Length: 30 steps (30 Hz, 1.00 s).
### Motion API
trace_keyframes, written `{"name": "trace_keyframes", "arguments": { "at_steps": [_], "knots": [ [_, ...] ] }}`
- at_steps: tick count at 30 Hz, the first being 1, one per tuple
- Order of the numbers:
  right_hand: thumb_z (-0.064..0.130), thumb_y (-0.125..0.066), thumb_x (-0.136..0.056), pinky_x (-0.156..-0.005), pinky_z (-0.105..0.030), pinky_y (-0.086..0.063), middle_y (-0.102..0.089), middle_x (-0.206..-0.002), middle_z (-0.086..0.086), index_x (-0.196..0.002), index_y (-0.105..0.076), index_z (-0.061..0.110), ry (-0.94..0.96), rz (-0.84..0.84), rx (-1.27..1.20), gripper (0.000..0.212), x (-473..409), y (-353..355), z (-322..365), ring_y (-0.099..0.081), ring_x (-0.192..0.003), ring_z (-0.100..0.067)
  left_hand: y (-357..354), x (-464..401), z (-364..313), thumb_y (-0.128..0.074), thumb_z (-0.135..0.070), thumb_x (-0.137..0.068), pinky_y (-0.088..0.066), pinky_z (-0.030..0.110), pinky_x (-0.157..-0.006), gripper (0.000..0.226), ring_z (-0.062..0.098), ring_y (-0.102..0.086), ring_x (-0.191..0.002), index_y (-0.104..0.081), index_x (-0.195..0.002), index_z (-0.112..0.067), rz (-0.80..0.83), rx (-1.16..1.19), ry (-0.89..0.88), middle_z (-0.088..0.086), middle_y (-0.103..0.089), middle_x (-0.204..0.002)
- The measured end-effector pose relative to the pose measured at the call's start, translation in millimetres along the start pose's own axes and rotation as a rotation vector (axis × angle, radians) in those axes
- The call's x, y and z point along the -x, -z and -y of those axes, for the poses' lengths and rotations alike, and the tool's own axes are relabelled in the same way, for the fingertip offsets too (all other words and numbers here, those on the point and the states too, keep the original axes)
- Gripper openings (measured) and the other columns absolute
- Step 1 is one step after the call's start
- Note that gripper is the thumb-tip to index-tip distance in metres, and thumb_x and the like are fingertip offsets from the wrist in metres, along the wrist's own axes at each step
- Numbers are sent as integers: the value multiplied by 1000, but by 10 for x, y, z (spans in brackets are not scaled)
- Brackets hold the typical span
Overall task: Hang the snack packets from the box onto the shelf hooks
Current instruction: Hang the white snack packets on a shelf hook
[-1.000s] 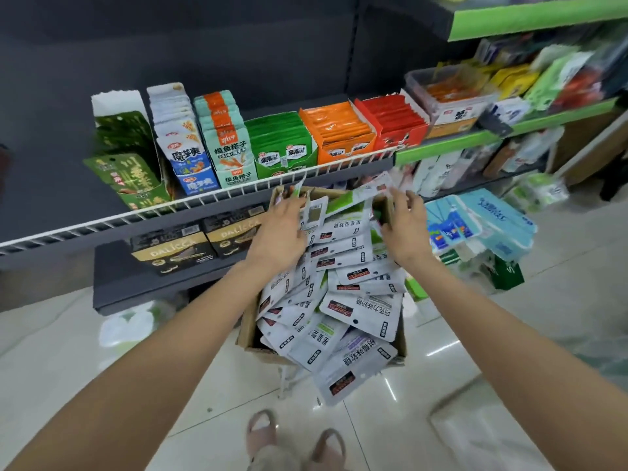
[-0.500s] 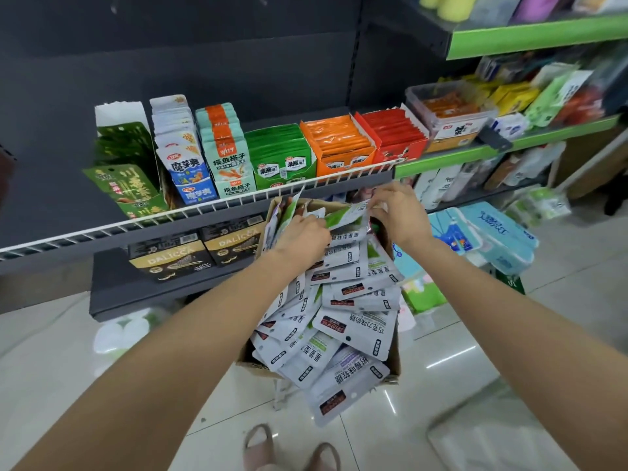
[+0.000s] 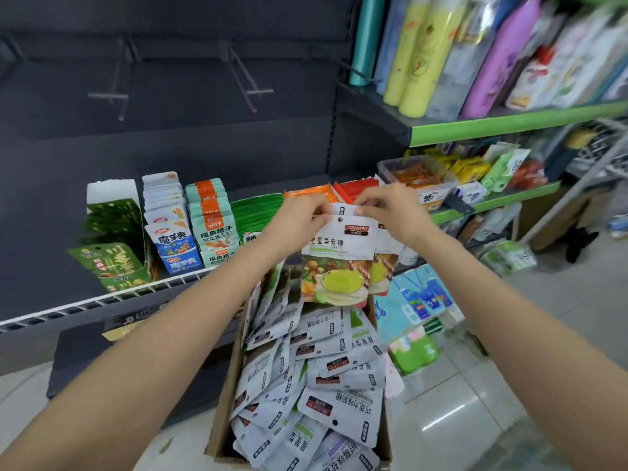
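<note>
A small stack of snack packets [image 3: 339, 260], white on top with green fruit print below, hangs upright above the cardboard box [image 3: 222, 413]. My left hand [image 3: 299, 215] pinches the stack's top left edge. My right hand [image 3: 390, 209] pinches its top right edge. The box is full of several more white packets [image 3: 326, 385] lying loose. Two bare metal shelf hooks, one [image 3: 112, 93] at left and another [image 3: 248, 86] further right, stick out of the dark back panel above, well apart from the packets.
A wire-fronted shelf [image 3: 112, 297] holds rows of green, blue, teal, orange and red snack packs behind my hands. Green-edged shelves [image 3: 509, 124] at right carry rolls and packets. Tissue packs [image 3: 418, 300] lie on the tiled floor beside the box.
Both hands have come up out of the box holding a stack of packets by the top edge. The view has tilted upward, so the hooks show now.
</note>
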State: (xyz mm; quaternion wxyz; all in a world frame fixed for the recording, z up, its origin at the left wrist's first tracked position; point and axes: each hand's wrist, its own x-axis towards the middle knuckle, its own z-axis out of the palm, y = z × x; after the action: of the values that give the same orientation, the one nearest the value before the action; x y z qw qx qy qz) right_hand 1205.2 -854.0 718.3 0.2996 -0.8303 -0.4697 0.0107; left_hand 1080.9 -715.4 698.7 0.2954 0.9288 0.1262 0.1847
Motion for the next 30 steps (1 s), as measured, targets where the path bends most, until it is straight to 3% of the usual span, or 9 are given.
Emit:
{"name": "trace_keyframes", "arguments": {
  "at_steps": [2, 4, 8, 12, 16, 19, 22, 26, 30],
  "knots": [
    [15, -69, -83, -68, -24, -43, -67, -76, -3, -87, -73, 13, -13, 22, -126, 6, -65, 169, -18, -56, -72, -8, 135, -130, -61, -59, -15, -91, -36, 20, -72, 8, 15, -58, -87, -64, -90, -10, 2, 24, -43, 0, -67, -92],
    [12, -71, -81, -72, -26, -47, -71, -80, -8, -87, -73, 14, -22, 23, -262, 7, -102, 293, -48, -59, -72, -4, 226, -243, -133, -59, -17, -91, -44, 28, -79, 7, 17, -60, -88, -63, -86, -15, 44, 17, -85, -2, -67, -90],
    [9, -71, -80, -67, -11, -48, -69, -75, 3, -79, -71, 16, -77, -128, -457, 6, -191, 437, -159, -61, -65, 5, 297, -491, -241, -56, -18, -92, -49, 39, -82, 8, 20, -61, -87, -61, -85, -18, 29, -54, -91, 1, -69, -87],
    [12, -65, -86, -62, -21, -53, -68, -72, 5, -76, -69, 18, -245, -117, -732, 13, -410, 523, -454, -62, -70, -11, 398, -736, -255, -56, -14, -91, -48, 37, -82, 8, 21, -61, -90, -63, -87, -12, -122, -30, 19, 3, -68, -89],
    [10, -60, -89, -72, -31, -50, -67, -71, 4, -72, -66, 19, -191, -81, -853, 20, -792, 513, -585, -60, -74, -16, 453, -986, -273, -55, -14, -93, -43, 29, -75, 10, 22, -59, -89, -63, -91, -9, -188, -89, 134, 6, -68, -91],
    [19, -59, -87, -76, -35, -44, -62, -77, 5, -68, -64, 28, -91, -121, -821, 22, -1151, 523, -617, -56, -82, -17, 470, -1158, -288, -52, -17, -94, -46, 33, -75, 9, 26, -58, -85, -59, -89, -16, -189, -226, 183, 7, -66, -89],
    [14, -54, -92, -75, -27, -38, -56, -75, 8, -70, -58, 27, -20, -150, -758, 25, -1471, 553, -626, -49, -78, -11, 499, -1283, -340, -51, -20, -95, -50, 41, -76, 8, 29, -58, -86, -57, -89, -20, -199, -337, 210, 7, -65, -89],
    [13, -52, -94, -75, -26, -40, -57, -77, 7, -72, -56, 25, -65, -162, -740, 25, -1798, 535, -649, -51, -81, -11, 527, -1392, -403, -48, -18, -97, -46, 36, -70, 14, 29, -57, -89, -62, -99, -18, -284, -385, 263, 8, -66, -95],
    [12, -54, -92, -78, -24, -41, -58, -77, 10, -71, -56, 26, -85, -238, -738, 26, -1991, 480, -672, -54, -86, -13, 552, -1489, -450, -48, -16, -96, -51, 41, -75, 17, 31, -60, -89, -65, -100, -17, -330, -353, 294, 9, -67, -99]
  ]
}}
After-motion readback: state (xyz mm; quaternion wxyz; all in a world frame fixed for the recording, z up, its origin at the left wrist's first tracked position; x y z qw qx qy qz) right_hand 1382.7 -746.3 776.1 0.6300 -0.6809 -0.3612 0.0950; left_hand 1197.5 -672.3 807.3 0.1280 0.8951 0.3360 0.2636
